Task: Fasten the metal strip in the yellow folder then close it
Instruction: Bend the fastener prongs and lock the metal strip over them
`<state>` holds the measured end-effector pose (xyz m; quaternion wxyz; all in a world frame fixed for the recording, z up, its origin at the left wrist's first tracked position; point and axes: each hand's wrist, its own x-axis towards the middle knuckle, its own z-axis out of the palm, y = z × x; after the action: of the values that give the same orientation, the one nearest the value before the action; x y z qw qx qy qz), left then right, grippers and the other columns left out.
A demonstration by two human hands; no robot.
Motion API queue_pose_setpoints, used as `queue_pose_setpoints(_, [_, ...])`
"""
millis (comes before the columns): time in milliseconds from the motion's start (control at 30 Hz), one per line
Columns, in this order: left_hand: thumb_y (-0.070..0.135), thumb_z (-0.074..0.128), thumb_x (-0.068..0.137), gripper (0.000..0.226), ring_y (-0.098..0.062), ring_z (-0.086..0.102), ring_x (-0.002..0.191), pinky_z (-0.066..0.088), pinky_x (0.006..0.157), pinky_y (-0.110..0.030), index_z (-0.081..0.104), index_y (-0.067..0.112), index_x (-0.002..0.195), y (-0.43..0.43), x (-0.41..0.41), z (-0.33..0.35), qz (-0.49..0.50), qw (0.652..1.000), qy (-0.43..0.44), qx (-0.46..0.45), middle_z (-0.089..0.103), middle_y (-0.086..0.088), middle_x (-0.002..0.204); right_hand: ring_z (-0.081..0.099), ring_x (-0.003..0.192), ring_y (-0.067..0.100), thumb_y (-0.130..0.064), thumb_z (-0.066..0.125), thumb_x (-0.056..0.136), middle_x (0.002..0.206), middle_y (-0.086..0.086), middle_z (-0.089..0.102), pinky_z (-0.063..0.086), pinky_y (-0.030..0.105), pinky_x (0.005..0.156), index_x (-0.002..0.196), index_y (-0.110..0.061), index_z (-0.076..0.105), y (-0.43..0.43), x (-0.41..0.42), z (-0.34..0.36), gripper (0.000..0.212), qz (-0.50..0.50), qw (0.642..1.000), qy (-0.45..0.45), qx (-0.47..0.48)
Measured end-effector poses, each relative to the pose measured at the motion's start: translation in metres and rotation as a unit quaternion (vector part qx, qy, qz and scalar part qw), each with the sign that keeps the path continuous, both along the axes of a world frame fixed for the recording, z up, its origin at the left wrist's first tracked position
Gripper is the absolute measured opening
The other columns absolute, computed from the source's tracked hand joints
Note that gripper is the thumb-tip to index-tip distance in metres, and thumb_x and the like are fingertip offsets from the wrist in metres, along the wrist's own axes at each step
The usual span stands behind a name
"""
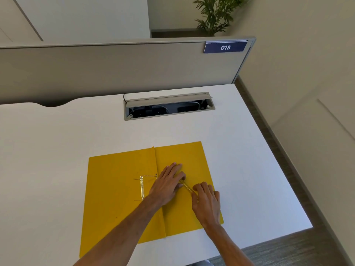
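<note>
The desk lies bare to the left and right of the open yellow folder and between it and the far cable hatch. That hatch's raised lid and the partition behind it block the far side. Both forearms cross the folder's near half.

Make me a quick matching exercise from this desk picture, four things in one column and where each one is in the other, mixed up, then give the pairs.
Things:
1. open yellow paper folder
2. loose thin gold metal strip
3. blue sign reading 018
4. open grey cable hatch

Places:
A. on the grey partition
B. set into the white desk, beyond the folder
C. flat on the desk
D. between the left hand and right hand

Pairs: 1-C, 2-D, 3-A, 4-B
</note>
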<state>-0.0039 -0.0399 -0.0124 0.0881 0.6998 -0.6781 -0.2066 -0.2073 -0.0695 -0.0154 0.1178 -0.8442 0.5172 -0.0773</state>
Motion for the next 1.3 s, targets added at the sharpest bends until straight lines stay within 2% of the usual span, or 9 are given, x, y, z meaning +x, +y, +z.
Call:
queue_pose_setpoints(267, [0.036, 0.047, 0.115, 0.026, -0.022, -0.002, 0.171, 0.008, 0.140, -0.044, 0.053, 0.025, 0.137, 0.004, 0.008, 0.001, -0.007, 1.000, 0.003, 0.008, 0.016, 0.001, 0.180, 0.061, 0.097, 0.019, -0.016, 0.062, 0.102, 0.109, -0.006, 0.065, 0.047, 0.035, 0.081, 0.111, -0.025, 0.069, -0.004, -0.004, 0.004, 0.015, -0.005, 1.000, -0.002, 0.011])
queue_pose_setpoints(400, [0.033, 0.055, 0.112, 0.022, -0.023, 0.004, 0.170, 0.008, 0.140, -0.043, 0.056, 0.022, 0.131, 0.003, 0.007, 0.004, -0.012, 1.000, 0.021, -0.008, 0.027, -0.002, 0.175, 0.058, 0.099, 0.020, -0.012, 0.059, 0.098, 0.109, -0.005, 0.061, 0.046, 0.035, 0.083, 0.113, -0.024, 0.066, -0.008, 0.000, 0.008, 0.021, 0.006, 0.999, 0.012, 0.037])
queue_pose_setpoints(567, [0.029, 0.057, 0.111, 0.022, -0.021, 0.008, 0.170, 0.009, 0.140, -0.043, 0.056, 0.019, 0.131, 0.005, 0.008, 0.006, -0.034, 0.999, 0.008, -0.017, 0.035, -0.002, 0.168, 0.058, 0.098, 0.021, -0.027, 0.063, 0.100, 0.103, -0.005, 0.061, 0.046, 0.037, 0.084, 0.103, -0.025, 0.065, -0.011, 0.001, 0.008, 0.005, 0.028, 0.998, 0.010, 0.061])
queue_pose_setpoints(667, [0.028, 0.057, 0.111, 0.019, -0.020, 0.010, 0.169, 0.013, 0.139, -0.043, 0.057, 0.020, 0.129, 0.012, 0.013, 0.010, -0.025, 0.998, 0.032, -0.038, 0.038, 0.000, 0.167, 0.058, 0.097, 0.019, -0.032, 0.057, 0.104, 0.104, -0.007, 0.059, 0.044, 0.036, 0.084, 0.104, -0.027, 0.064, -0.009, 0.003, 0.006, 0.009, 0.041, 0.997, 0.016, 0.056])
queue_pose_setpoints(833, [0.033, 0.047, 0.116, 0.021, -0.014, 0.043, 0.153, 0.043, 0.118, -0.036, 0.059, 0.030, 0.133, 0.040, 0.040, 0.022, 0.146, 0.968, 0.146, -0.144, 0.057, 0.009, 0.149, 0.060, 0.096, 0.014, -0.029, 0.060, 0.104, 0.102, -0.012, 0.063, 0.045, 0.035, 0.082, 0.104, -0.030, 0.062, -0.002, 0.018, 0.011, 0.002, 0.066, 0.996, -0.054, 0.039])
queue_pose_setpoints(933, [0.031, 0.046, 0.116, 0.023, -0.008, 0.061, 0.129, 0.056, 0.098, -0.032, 0.057, 0.034, 0.136, 0.071, 0.065, 0.021, 0.293, 0.920, 0.186, -0.183, 0.063, 0.014, 0.139, 0.060, 0.098, 0.011, -0.030, 0.056, 0.107, 0.103, -0.015, 0.069, 0.048, 0.035, 0.086, 0.109, -0.032, 0.061, 0.008, 0.035, 0.014, 0.006, 0.126, 0.987, -0.095, 0.031])
queue_pose_setpoints(1033, [0.021, 0.049, 0.115, 0.023, -0.004, 0.070, 0.118, 0.061, 0.089, -0.030, 0.058, 0.030, 0.134, 0.098, 0.082, 0.017, 0.379, 0.869, 0.241, -0.207, 0.073, 0.014, 0.126, 0.061, 0.109, 0.008, -0.034, 0.048, 0.111, 0.107, -0.015, 0.072, 0.049, 0.036, 0.094, 0.113, -0.034, 0.059, 0.018, 0.052, 0.016, 0.011, 0.180, 0.977, -0.107, 0.027])
queue_pose_setpoints(1167, [0.015, 0.051, 0.114, 0.029, 0.000, 0.073, 0.112, 0.058, 0.078, -0.025, 0.057, 0.033, 0.136, 0.119, 0.081, 0.013, 0.380, 0.875, 0.261, -0.149, 0.079, 0.015, 0.119, 0.059, 0.131, 0.009, -0.035, 0.041, 0.113, 0.124, -0.012, 0.072, 0.047, 0.039, 0.109, 0.122, -0.033, 0.060, 0.026, 0.067, 0.016, 0.022, 0.230, 0.968, -0.095, 0.013])
queue_pose_setpoints(1300, [0.016, 0.053, 0.113, 0.030, 0.004, 0.071, 0.113, 0.055, 0.079, -0.023, 0.059, 0.036, 0.136, 0.120, 0.069, 0.011, 0.362, 0.876, 0.298, -0.111, 0.079, 0.018, 0.120, 0.060, 0.136, 0.015, -0.032, 0.043, 0.112, 0.130, -0.006, 0.072, 0.048, 0.043, 0.113, 0.127, -0.029, 0.065, 0.025, 0.072, 0.016, 0.026, 0.246, 0.967, -0.069, 0.004])
